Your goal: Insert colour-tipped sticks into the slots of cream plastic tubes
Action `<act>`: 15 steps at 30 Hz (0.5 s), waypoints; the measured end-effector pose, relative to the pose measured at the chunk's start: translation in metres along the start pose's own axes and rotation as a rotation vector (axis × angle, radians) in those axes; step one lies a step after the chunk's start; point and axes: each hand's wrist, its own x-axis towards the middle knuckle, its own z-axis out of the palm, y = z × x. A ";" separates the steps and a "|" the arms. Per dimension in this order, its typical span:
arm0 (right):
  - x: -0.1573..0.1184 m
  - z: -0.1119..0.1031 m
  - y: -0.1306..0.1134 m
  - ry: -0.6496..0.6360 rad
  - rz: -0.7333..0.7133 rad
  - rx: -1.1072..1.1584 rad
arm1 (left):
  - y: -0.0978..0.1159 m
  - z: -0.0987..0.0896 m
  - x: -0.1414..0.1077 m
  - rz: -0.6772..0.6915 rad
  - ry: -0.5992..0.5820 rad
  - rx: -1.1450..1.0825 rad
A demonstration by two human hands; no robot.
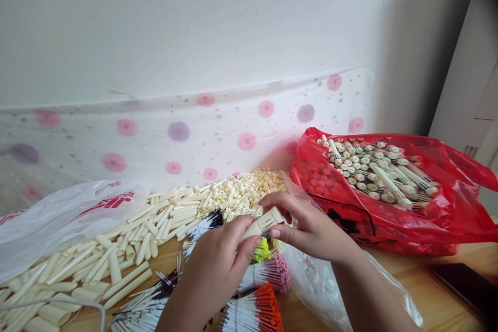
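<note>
A cream plastic pen barrel (264, 222) with slots at its upper end is held tilted over the table. My left hand (221, 249) is closed around its lower part, thumb along the side. At the slotted end, my right hand (311, 225) has its thumb against the barrel and its fingers curled over the far side; the fingertips are partly hidden. Below the hands lie bundles of white pen refills with orange tips (252, 311), pink tips (272, 272) and yellow-green tips (262, 251). Refills with black tips (206, 224) lie behind my left hand.
Loose cream tubes (112, 264) spread across the left, with a heap of short slotted pieces (249, 189) behind. A red plastic bag (350, 223) full of assembled pens (377, 171) stands at right. Clear plastic (315, 280), a white bag (78, 207) and a dark phone (465, 288) surround the work.
</note>
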 end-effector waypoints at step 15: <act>-0.001 0.006 -0.002 0.178 -0.030 -0.179 | -0.002 0.002 -0.007 0.009 -0.091 -0.147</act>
